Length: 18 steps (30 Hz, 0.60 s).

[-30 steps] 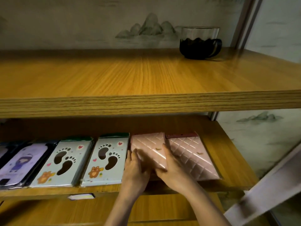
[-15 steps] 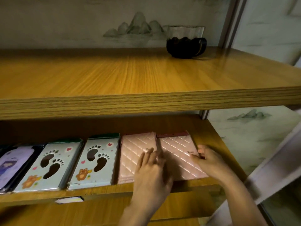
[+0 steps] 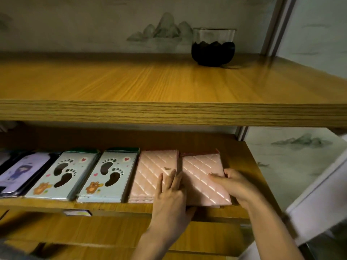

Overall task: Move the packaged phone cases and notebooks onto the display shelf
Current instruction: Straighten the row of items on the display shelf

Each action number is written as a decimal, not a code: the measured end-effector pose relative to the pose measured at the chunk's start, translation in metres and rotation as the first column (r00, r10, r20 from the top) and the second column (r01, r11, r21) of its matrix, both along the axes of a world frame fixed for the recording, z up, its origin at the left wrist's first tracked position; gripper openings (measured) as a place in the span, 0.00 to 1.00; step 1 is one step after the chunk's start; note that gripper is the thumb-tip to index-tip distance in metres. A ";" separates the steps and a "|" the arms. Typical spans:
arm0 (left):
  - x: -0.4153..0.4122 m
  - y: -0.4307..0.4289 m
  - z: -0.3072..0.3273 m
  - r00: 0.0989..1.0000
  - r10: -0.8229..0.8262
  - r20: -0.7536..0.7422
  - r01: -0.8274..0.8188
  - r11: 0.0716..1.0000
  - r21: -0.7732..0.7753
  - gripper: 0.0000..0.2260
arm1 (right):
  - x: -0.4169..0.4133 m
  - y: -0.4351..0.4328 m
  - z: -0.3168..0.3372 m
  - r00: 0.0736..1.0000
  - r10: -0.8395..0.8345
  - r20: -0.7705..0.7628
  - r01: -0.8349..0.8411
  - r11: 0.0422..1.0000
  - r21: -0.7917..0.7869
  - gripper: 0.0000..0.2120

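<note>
Two pink quilted notebooks lie side by side on the lower wooden shelf (image 3: 249, 184): the left stack (image 3: 150, 177) and the right stack (image 3: 201, 169). My left hand (image 3: 170, 196) lies flat across the gap between them, fingers together, thumb under the front edge. My right hand (image 3: 234, 184) grips the right stack at its right edge. To the left lie two pale footprint phone-case packs (image 3: 62, 175) (image 3: 110, 175) and a purple cartoon pack (image 3: 20, 171).
The upper wooden shelf (image 3: 150, 85) juts out above and carries a glass cup with dark contents (image 3: 213, 47) at the back right. A white frame (image 3: 319, 212) stands to the right of the shelving. A small label (image 3: 78, 212) hangs under the lower shelf's front edge.
My right hand slid from the middle of the notebooks to the right stack's right edge. My left hand moved right onto the gap. The two stacks now lie straighter, side by side.
</note>
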<state>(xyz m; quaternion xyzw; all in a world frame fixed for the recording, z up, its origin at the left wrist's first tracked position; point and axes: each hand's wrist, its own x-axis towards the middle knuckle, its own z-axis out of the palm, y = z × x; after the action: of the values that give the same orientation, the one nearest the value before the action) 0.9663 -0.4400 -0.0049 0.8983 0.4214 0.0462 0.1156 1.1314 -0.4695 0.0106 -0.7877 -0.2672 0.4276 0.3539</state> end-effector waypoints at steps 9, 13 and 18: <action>-0.001 -0.004 -0.002 0.999 0.028 0.035 -0.029 0.999 0.023 0.27 | -0.008 0.000 -0.007 1.000 0.020 0.019 -0.022 0.995 0.097 0.10; -0.004 -0.003 -0.001 1.000 0.002 0.014 -0.002 1.000 0.027 0.28 | -0.005 -0.005 -0.003 0.997 0.037 0.061 -0.043 0.994 0.100 0.05; -0.007 -0.001 -0.001 0.998 -0.028 0.052 0.026 0.999 0.036 0.26 | -0.009 -0.004 -0.001 0.998 -0.033 -0.056 0.040 0.991 0.126 0.07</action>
<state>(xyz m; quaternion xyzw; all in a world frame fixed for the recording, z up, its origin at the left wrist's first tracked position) 0.9594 -0.4405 -0.0057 0.9042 0.4054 0.0756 0.1113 1.1221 -0.4738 0.0101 -0.7564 -0.2698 0.4244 0.4182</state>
